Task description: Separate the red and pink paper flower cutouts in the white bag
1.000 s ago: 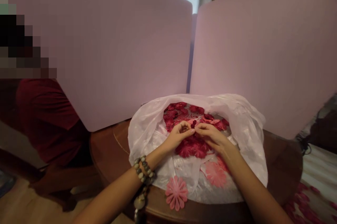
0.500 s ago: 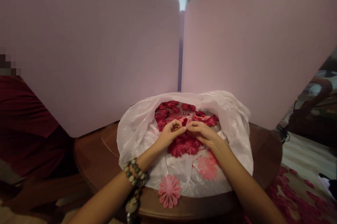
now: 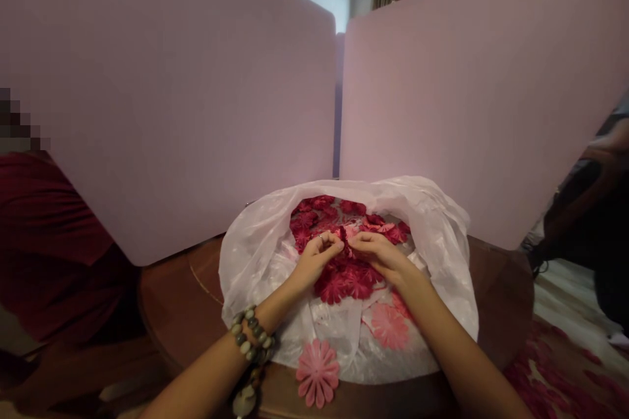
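Both hands meet over the mouth of a white plastic bag [image 3: 255,255] full of flower-shaped cutouts. My left hand [image 3: 318,260] pinches a small dark red petal piece [image 3: 343,235] between thumb and fingers. Beside it my right hand [image 3: 381,255] has its fingertips closed at the same piece; the fingers partly hide it. Below the hands lie several red flower cutouts [image 3: 344,282]. A pale pink flower cutout [image 3: 389,326] rests on the bag near my right forearm. One pink flower [image 3: 318,373] sits at the table's front edge.
The bag stands on a round brown wooden table [image 3: 196,288]. Two tall pink panels [image 3: 196,91] rise behind it. A person in a red garment [image 3: 44,235] is at the left, another person in dark clothing [image 3: 584,202] at the right. Red pieces [image 3: 555,366] are scattered on the floor.
The camera view has tilted up slightly, so the table sits lower. My hands have shifted a little at the dark red piece. A person's arm has come into view at the right.
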`<state>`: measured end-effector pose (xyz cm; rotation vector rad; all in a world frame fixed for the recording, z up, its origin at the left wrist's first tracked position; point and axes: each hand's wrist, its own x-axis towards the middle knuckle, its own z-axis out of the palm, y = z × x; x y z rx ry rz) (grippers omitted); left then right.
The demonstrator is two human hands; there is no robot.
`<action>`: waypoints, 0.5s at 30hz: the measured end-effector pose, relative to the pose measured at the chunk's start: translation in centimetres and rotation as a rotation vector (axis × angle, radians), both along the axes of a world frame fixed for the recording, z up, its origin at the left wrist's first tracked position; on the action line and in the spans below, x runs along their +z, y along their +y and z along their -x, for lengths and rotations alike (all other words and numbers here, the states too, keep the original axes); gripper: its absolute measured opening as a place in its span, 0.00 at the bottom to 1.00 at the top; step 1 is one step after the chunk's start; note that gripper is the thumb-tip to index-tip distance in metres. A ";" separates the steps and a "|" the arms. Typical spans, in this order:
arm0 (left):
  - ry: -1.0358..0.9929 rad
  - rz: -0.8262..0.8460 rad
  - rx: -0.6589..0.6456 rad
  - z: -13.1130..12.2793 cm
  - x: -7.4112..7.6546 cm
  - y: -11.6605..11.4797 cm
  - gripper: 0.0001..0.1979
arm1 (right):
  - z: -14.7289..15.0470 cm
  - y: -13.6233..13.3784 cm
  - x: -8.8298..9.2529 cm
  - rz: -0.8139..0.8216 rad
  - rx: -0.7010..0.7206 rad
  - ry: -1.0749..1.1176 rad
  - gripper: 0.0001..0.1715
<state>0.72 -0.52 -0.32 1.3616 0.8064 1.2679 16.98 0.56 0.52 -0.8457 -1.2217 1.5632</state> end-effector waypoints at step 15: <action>0.040 0.004 0.077 0.5 0.7 0.1 0.14 | 0.6 -0.4 0.4 0.021 -0.031 0.044 0.15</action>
